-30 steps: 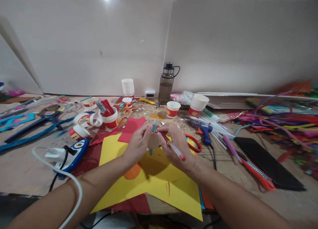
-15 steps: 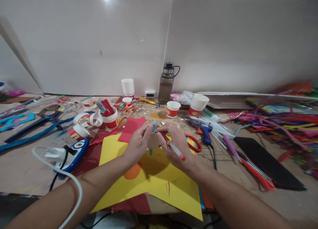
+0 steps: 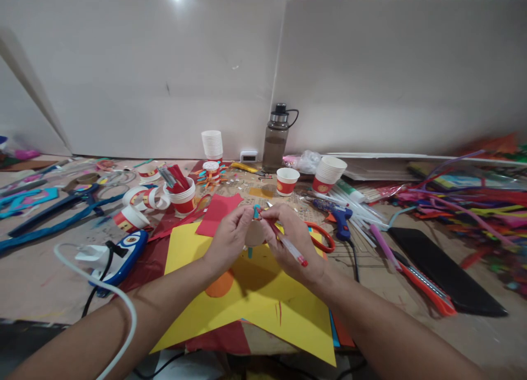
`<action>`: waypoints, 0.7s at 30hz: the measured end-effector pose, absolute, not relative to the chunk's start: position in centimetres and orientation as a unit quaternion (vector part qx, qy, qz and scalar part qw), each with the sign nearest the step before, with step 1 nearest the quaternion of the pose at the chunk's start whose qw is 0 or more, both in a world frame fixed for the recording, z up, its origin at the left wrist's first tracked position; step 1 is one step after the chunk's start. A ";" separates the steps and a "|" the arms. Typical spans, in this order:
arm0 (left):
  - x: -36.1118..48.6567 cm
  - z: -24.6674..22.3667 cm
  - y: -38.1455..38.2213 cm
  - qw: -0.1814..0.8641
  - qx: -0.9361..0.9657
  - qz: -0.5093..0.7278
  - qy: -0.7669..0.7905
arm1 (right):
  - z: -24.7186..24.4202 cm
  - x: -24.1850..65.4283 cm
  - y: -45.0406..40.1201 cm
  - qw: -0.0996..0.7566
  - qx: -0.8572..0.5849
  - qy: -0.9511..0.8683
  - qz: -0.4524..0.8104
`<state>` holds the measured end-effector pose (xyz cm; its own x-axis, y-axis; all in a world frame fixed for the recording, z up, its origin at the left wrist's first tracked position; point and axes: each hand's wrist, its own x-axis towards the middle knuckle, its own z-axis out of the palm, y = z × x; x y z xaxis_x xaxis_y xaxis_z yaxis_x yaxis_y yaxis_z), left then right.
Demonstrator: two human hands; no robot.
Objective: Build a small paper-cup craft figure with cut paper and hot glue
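My left hand [image 3: 231, 230] pinches the left edge of a small round disc [image 3: 254, 234], which has a teal strip [image 3: 257, 211] at its top and a teal end showing below. On the disc's other side, the fingers of my right hand [image 3: 290, 237] are closed, with a red-capped pen [image 3: 293, 249] lying across them. Both hands are held over yellow paper [image 3: 263, 308]. An orange circle [image 3: 220, 283] rests on that paper beneath my left wrist. Behind my left hand lies a piece of red paper [image 3: 218, 211].
Behind stand paper cups [image 3: 287, 182], a cup of red strips [image 3: 181, 196] and a bottle [image 3: 275, 144]. To the right are a glue gun [image 3: 341, 221], a red cutter [image 3: 428, 286] and a black slab [image 3: 444, 270]. A blue power strip [image 3: 134, 256] lies left.
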<state>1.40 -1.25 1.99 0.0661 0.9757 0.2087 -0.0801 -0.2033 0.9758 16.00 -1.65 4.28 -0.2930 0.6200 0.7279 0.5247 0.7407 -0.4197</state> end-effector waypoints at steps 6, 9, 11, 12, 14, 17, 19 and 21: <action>1.4 1.9 -1.1 0.480 0.549 0.550 0.406 | 4.4 16.0 -1.7 0.478 -0.360 -0.800 0.050; 1.4 1.9 -1.1 0.487 0.541 0.555 0.403 | 4.5 16.0 -1.9 0.479 -0.363 -0.798 0.055; 1.4 1.9 -1.1 0.494 0.532 0.560 0.400 | 4.6 16.0 -2.0 0.479 -0.366 -0.796 0.060; 1.4 1.9 -1.1 0.496 0.527 0.564 0.398 | 4.6 16.1 -2.0 0.477 -0.369 -0.795 0.061; 1.5 2.0 -1.1 0.496 0.520 0.572 0.394 | 4.7 16.1 -2.0 0.473 -0.374 -0.795 0.062; 1.5 2.1 -1.1 0.492 0.520 0.577 0.393 | 4.7 16.1 -2.0 0.469 -0.377 -0.797 0.056; 1.5 2.1 -1.1 0.493 0.520 0.575 0.395 | 4.6 16.1 -2.0 0.470 -0.377 -0.796 0.053; 1.6 2.2 -1.1 0.497 0.515 0.576 0.395 | 4.6 16.0 -1.9 0.472 -0.380 -0.794 0.053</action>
